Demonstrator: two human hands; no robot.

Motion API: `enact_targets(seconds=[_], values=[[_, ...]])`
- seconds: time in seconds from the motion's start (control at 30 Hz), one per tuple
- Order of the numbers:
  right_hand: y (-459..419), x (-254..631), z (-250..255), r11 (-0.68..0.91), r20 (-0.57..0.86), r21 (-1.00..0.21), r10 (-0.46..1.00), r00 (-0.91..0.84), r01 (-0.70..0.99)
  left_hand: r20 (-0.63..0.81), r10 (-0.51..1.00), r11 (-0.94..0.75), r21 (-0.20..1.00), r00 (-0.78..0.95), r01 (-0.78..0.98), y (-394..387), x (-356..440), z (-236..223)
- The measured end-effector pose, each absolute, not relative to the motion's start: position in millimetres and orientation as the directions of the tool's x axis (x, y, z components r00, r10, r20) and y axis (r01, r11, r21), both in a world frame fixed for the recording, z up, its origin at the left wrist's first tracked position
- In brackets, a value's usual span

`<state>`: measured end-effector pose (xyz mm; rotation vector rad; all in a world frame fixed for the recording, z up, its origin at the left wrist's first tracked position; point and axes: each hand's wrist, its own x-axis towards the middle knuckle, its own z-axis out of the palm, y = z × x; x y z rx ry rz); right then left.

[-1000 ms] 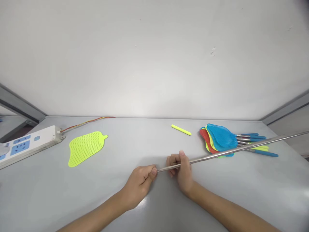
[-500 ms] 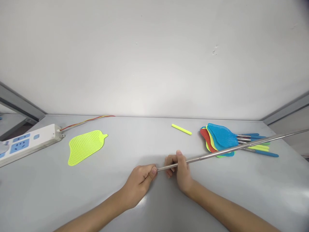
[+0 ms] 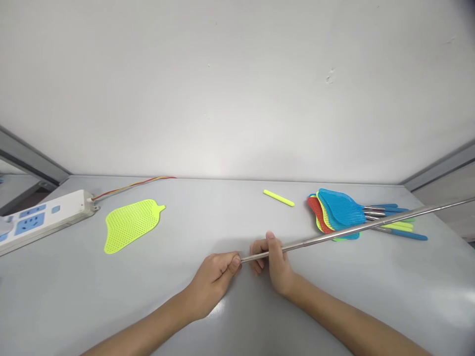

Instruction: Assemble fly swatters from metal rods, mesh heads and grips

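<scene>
A long, thin telescopic metal rod (image 3: 334,236) slants up across the view and runs out at the right edge. Its near end is pinched between the thumb and fingers of my left hand (image 3: 215,282). Just to the right, my right hand (image 3: 276,262) is closed around the rod, thumb raised along its far side. Farther left on the table lies a yellow-green perforated fly swatter head (image 3: 133,225) with a short socket. A yellow-green handle tube (image 3: 279,198) rests behind my right hand.
Several fly swatters (image 3: 341,210) in blue, red and yellow lie piled at the right, partly under the rod's line, handles pointing right. A white power strip (image 3: 48,217) with a red and yellow wire (image 3: 133,184) sits at the left. The pale wall (image 3: 230,99) borders the table's back.
My right hand has slid slightly left along the rod, closer to my left hand. The left hand keeps its pinch, and the things on the table have stayed put.
</scene>
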<state>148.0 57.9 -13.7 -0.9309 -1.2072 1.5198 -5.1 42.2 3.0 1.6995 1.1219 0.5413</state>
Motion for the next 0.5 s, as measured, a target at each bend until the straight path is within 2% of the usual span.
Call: enact_targets(seconds=[0.5], values=[[63.4,145.9,-9.5,-0.124,-0.093,-0.937,0.99,-0.109,-0.327,-0.16,0.867,-0.05,0.914,0.471,0.402,45.0,-4.6,6.7]])
